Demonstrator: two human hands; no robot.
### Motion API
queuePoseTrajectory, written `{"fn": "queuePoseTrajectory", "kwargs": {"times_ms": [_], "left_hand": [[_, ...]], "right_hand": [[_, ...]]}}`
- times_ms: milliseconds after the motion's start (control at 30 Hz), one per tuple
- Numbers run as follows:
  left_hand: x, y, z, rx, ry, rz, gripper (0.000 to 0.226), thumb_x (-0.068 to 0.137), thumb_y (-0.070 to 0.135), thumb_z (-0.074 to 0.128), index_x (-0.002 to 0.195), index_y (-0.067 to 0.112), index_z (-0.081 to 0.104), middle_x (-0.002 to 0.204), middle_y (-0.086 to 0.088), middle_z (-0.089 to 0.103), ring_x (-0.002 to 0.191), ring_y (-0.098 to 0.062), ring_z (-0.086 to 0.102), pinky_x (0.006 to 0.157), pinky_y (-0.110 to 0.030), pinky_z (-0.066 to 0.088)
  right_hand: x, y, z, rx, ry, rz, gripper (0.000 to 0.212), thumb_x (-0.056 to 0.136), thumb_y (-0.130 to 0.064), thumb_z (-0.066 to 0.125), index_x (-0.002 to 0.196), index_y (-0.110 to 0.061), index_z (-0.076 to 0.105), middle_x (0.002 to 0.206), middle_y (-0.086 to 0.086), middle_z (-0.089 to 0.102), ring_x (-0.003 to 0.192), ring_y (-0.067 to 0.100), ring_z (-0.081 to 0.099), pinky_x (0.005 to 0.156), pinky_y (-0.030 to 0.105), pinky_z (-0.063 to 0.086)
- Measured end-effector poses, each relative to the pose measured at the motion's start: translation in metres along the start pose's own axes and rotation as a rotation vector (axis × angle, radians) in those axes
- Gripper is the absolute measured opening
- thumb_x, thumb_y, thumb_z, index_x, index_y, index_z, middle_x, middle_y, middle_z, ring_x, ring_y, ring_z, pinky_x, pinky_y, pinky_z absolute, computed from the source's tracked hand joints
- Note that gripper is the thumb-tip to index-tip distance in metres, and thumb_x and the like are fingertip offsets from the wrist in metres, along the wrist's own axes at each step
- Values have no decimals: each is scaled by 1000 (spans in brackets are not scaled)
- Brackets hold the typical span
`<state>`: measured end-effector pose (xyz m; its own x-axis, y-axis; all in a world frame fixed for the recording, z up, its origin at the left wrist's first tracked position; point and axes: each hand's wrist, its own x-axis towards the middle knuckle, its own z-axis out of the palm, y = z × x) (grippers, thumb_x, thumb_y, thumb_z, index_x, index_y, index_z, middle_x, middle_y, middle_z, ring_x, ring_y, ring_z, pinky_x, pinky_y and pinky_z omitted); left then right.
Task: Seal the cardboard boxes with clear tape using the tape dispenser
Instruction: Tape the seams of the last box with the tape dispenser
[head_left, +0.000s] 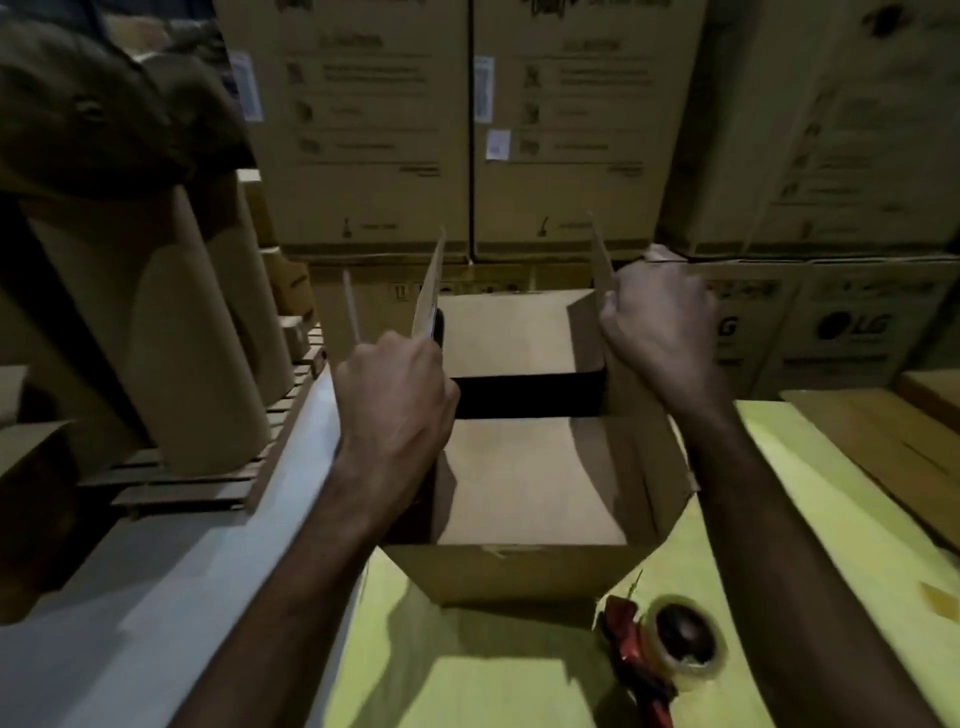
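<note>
The tape dispenser (662, 647) lies nearest on the yellow table (467, 675), its handle cut off below. Beyond it, my left hand (395, 395) and right hand (657, 317) each clamp an upright side flap of the cardboard box (519, 571). Its interior is dark; the fingertips are hidden.

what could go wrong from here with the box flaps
One: the left hand grips the left flap and the right hand the right flap, both upright, while the tape dispenser lies untouched on the table; letting go to fetch it may let them spring open. Two: the inner flaps leave a dark gap between them, so the closed top might sag there under tape.
</note>
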<state>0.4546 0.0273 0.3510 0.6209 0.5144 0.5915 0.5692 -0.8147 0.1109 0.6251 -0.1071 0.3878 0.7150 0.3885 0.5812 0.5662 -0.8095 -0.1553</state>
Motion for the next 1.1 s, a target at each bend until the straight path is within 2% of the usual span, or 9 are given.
{"fn": "queuePoseTrajectory", "kwargs": {"times_ms": [167,267,333,400,467,533,667,933,1100], "left_hand": [[40,26,44,-63,47,-22,25,97,25,59,76,13,64,57,4,36,52,-13,37,55,-28,32],[55,28,74,-167,28,-53,37,93,48,61,80,18,78,58,1,56,51,-16,49,50,-25,34],[54,26,99,-290,-93,-74,46,92,67,55,95,29,81,71,0,70,64,-20,63,59,-28,50],[49,15,124,-426,-231,-37,52,94,72,46,114,34,76,100,3,76,91,-21,70,75,-35,57],[45,-1,146,-442,-372,28,66,96,77,30,138,38,62,137,1,65,126,-27,59,99,-44,51],[50,-21,158,-441,-582,-19,74,93,85,29,156,46,37,168,-1,29,152,-31,30,120,-51,31],[69,-44,160,-525,-861,-51,93,74,92,41,157,58,17,173,11,-9,158,-28,16,121,-54,22],[28,3,141,-351,-707,16,92,82,94,27,161,51,7,172,-9,-16,137,-46,45,111,-44,40],[18,-4,139,-304,-707,28,90,81,95,22,160,55,2,172,-4,-20,137,-44,47,109,-47,40]], "right_hand": [[23,32,28,39,-21,52,22,103,-23,51,83,-15,56,67,-2,42,74,23,53,70,35,36],[42,35,39,148,-100,109,24,104,-33,50,88,-18,60,74,-2,49,71,19,55,71,34,35],[44,34,56,353,-331,144,30,104,-51,47,105,-26,63,87,-2,58,75,12,56,72,34,41],[31,28,91,424,-559,131,45,103,-60,41,136,-33,56,127,4,62,106,19,62,87,39,49],[9,27,129,292,-674,128,61,100,-68,35,156,-45,28,168,1,23,148,35,32,112,54,38],[-7,30,146,298,-676,207,72,93,-80,33,157,-53,17,172,-10,-4,156,36,14,120,56,27],[-15,35,149,303,-626,197,79,86,-89,36,156,-57,18,172,-12,-8,153,31,26,118,52,29],[14,67,134,216,-736,72,83,75,-96,37,150,-66,21,171,-19,1,154,23,25,116,56,34],[-6,62,140,161,-638,80,82,76,-96,38,150,-65,22,170,-21,2,152,21,29,112,52,36]]}}
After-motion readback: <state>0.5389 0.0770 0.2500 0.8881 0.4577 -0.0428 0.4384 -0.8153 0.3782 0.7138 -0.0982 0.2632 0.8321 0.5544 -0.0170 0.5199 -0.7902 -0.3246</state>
